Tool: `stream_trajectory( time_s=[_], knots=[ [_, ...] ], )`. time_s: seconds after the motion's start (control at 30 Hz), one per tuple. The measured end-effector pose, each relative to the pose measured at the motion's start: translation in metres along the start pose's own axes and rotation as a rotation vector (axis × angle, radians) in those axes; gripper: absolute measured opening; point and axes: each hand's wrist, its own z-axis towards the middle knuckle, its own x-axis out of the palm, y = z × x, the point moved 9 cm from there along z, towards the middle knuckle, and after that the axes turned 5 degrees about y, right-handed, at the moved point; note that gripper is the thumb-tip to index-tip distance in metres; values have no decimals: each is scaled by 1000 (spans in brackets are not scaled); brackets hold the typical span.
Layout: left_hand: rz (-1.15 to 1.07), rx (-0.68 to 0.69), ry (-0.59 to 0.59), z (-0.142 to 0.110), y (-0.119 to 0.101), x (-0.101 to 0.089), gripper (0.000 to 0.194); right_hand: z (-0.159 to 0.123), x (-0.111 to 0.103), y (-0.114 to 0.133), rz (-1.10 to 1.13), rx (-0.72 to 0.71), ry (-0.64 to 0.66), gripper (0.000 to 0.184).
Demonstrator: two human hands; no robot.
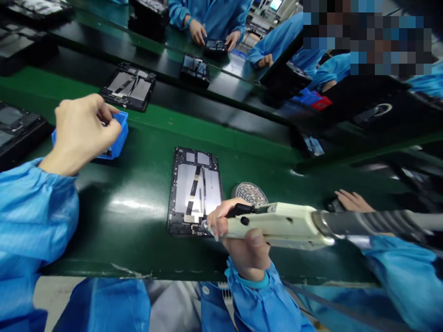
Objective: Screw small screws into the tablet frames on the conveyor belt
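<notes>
My left hand (85,129) is over a blue plastic bin (119,138), thumb and fingers pinched together at its opening. Whatever lies between those fingertips is hidden. Wrapped in my right hand (247,249) is a cream electric screwdriver (287,226), held nearly level. Its tip is at the lower right corner of an opened tablet (180,189), though I cannot tell whether it touches. The tablet lies flat with silver panels and black ribbon cables showing. Just beyond the screwdriver sits a round dish of small metal screws (249,193).
Another opened tablet (129,87) lies behind the bin, and a black device stack (17,131) stands at far left. A neighbour's hand (355,201) rests on the right. Across the bench, a person's hands hold a device (216,44). A thick grey cable (374,223) trails right.
</notes>
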Motion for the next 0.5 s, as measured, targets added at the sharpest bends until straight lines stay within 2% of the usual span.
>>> stream_trajectory(
  time_s=[0.07, 0.13, 0.23, 0.3, 0.37, 0.43, 0.5],
  knots=[
    [-118, 129, 75, -9, -37, 17, 21, -1, -5, 8, 30, -40, -28, 47],
    [-185, 241, 224, -20, -73, 46, 17, 2, -17, 20, 51, -111, -67, 49],
    [-288, 323, 476, -37, -109, 94, 19, 14, -54, 38, 22, -238, -169, 52],
    [-404, 309, 645, -46, -119, 124, 26, 22, -90, 44, -30, -285, -290, 52],
    [-503, 250, 780, -50, -117, 146, 34, 26, -124, 43, -62, -302, -419, 52],
    [-566, 168, 839, -49, -109, 158, 39, 28, -147, 36, -59, -308, -510, 53],
    [-595, 103, 809, -43, -99, 158, 41, 28, -159, 25, -44, -296, -564, 53]
  ],
)
